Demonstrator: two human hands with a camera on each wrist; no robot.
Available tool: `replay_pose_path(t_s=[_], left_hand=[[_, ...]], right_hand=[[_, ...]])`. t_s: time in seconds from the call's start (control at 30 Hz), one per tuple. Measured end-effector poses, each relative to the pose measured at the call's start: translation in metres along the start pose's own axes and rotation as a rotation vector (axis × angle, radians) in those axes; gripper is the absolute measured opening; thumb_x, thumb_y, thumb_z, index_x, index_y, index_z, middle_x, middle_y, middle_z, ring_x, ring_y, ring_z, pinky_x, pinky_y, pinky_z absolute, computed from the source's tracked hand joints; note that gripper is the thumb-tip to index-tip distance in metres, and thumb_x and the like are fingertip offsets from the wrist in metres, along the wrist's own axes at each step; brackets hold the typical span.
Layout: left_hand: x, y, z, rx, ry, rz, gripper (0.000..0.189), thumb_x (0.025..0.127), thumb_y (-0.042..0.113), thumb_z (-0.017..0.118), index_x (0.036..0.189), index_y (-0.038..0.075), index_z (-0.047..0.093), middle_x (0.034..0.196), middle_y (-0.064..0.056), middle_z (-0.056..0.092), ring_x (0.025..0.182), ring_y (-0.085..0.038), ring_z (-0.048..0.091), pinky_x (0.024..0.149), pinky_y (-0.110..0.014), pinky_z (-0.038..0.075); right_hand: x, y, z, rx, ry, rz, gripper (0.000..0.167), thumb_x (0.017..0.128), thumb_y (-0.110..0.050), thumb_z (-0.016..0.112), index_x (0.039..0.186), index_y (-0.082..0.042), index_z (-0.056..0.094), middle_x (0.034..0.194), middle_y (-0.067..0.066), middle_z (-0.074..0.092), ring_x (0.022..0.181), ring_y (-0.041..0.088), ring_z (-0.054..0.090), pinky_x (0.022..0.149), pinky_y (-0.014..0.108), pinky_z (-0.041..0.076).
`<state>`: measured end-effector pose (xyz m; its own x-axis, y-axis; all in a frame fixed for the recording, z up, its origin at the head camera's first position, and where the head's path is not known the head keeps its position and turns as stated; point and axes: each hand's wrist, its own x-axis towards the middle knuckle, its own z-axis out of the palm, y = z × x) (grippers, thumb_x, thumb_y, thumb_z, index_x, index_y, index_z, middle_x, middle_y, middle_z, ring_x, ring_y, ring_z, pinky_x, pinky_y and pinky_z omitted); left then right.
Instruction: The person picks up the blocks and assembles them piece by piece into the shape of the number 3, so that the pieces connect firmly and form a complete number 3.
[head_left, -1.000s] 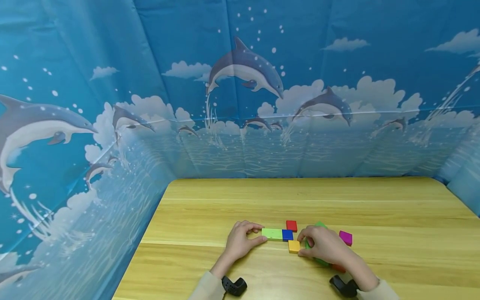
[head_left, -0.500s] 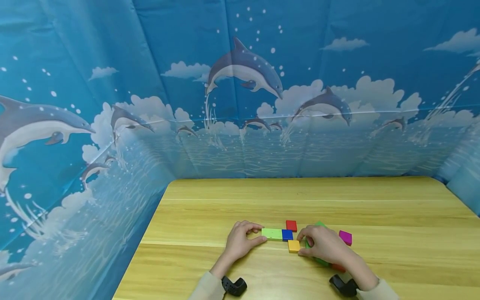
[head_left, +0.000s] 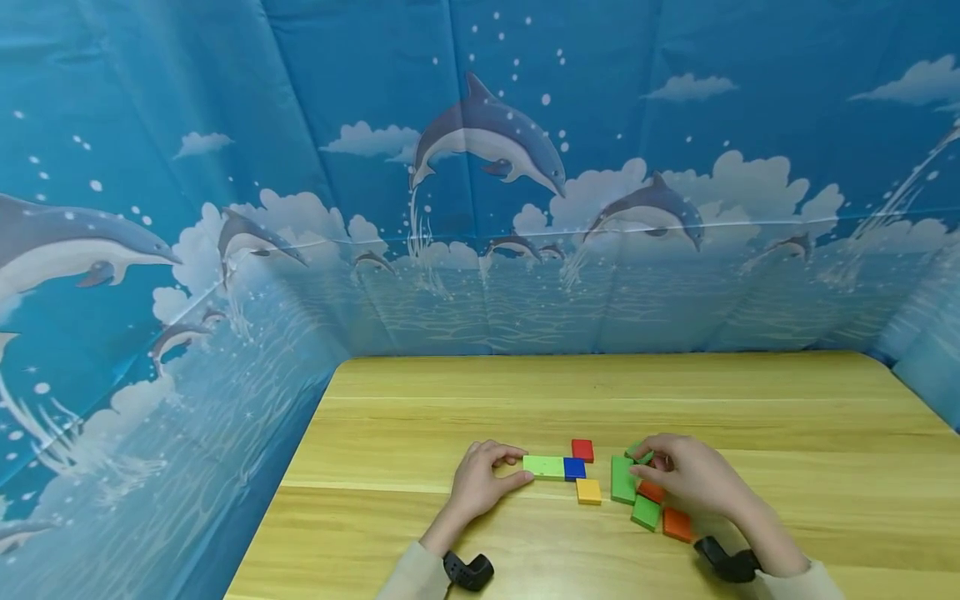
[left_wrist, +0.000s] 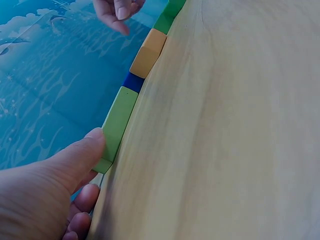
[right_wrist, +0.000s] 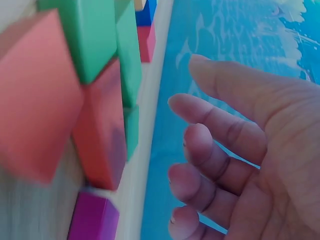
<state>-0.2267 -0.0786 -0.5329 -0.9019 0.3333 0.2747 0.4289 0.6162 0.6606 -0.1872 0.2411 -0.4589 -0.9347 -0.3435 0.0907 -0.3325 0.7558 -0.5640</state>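
Observation:
At the left, my left hand [head_left: 480, 487] holds the left end of a light green block [head_left: 543, 467] between thumb and forefinger. That block lies flat, its right end against a blue block [head_left: 574, 469]. In the left wrist view the thumb presses the light green block [left_wrist: 120, 117]; some of the other fingers are hidden behind it. My right hand [head_left: 693, 473] hovers over the right group of blocks, holding nothing. Under or beside it lie a long green block [head_left: 622, 480], a smaller green block [head_left: 645, 512] and an orange-red block [head_left: 650, 492], partly covered.
A red block [head_left: 582, 451] and a yellow-orange block [head_left: 588, 492] sit by the blue one. Another orange-red block [head_left: 677, 525] lies nearer the front. A purple block [right_wrist: 94, 217] shows in the right wrist view. A dolphin-print curtain [head_left: 480, 317] borders the wooden table [head_left: 420, 400].
My right hand has let go near the yellow-orange block and moved right and up off the table, uncovering the green and orange-red blocks. My left hand has stayed put.

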Motion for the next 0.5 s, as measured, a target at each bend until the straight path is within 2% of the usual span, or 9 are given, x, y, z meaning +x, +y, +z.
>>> replay_pose_path(t_s=[0.13,0.23,0.37,0.5], left_hand=[[-0.001,0.001,-0.001,-0.004,-0.001,-0.004,0.034,0.080,0.049,0.071,0.105,0.025,0.072,0.088,0.016,0.058,0.081,-0.005,0.045,0.072,-0.025,0.039],[-0.001,0.001,-0.002,-0.001,0.002,-0.003,0.035,0.080,0.049,0.071,0.106,0.025,0.072,0.088,0.016,0.058,0.081,-0.005,0.045,0.072,-0.025,0.039],[-0.002,0.001,-0.001,-0.002,0.002,-0.002,0.035,0.080,0.049,0.071,0.105,0.025,0.072,0.088,0.016,0.058,0.081,-0.005,0.045,0.072,-0.025,0.039],[-0.002,0.000,0.001,-0.008,0.001,0.000,0.035,0.080,0.049,0.071,0.105,0.025,0.072,0.088,0.017,0.058,0.082,-0.005,0.046,0.073,-0.025,0.039]], right_hand=[[-0.007,0.006,-0.003,-0.011,-0.021,-0.007,0.012,0.087,-0.033,0.069,0.087,-0.022,0.067,0.062,-0.010,0.046,0.053,0.004,0.039,0.049,0.024,0.032],[-0.013,0.008,-0.002,0.014,-0.078,-0.013,0.012,0.084,-0.035,0.071,0.085,-0.024,0.066,0.061,-0.010,0.046,0.053,0.003,0.039,0.049,0.024,0.031],[-0.022,0.007,0.002,0.049,-0.138,-0.045,0.022,0.079,-0.039,0.076,0.085,-0.022,0.063,0.062,-0.010,0.046,0.054,0.003,0.040,0.050,0.025,0.033],[-0.026,0.006,0.005,0.047,-0.144,-0.072,0.030,0.073,-0.041,0.080,0.088,-0.021,0.063,0.065,-0.010,0.048,0.058,0.003,0.042,0.053,0.024,0.036]])
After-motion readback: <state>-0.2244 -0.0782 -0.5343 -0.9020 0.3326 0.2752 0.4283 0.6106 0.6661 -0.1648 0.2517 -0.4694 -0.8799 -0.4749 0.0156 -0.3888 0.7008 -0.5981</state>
